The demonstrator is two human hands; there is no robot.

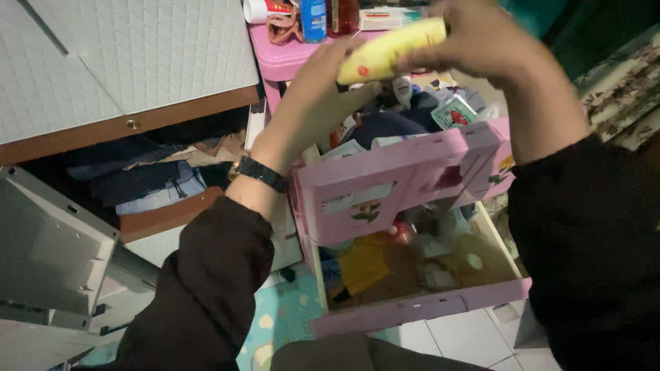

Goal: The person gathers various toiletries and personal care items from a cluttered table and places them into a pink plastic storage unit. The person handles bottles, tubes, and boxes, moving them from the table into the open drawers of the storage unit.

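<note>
Above two open pink drawers (pixel 412 312), both hands — left (pixel 317 89), right (pixel 474 41) — close their grip around a yellow tube (pixel 388 49), which could slip and drop into the clutter.

1. We see a yellow plastic tube-shaped bottle (pixel 388 48) with a small red round mark near its lower end, held up in the air at the far middle of the scene.
2. We find it lying nearly level, tilted so its right end sits higher than its left.
3. We see its left end resting against the fingers of the left hand (pixel 323 96), while the right hand (pixel 474 41) grips its right end, hiding the cap there.
4. We note its surface looks smooth, glossy and clean.
</note>
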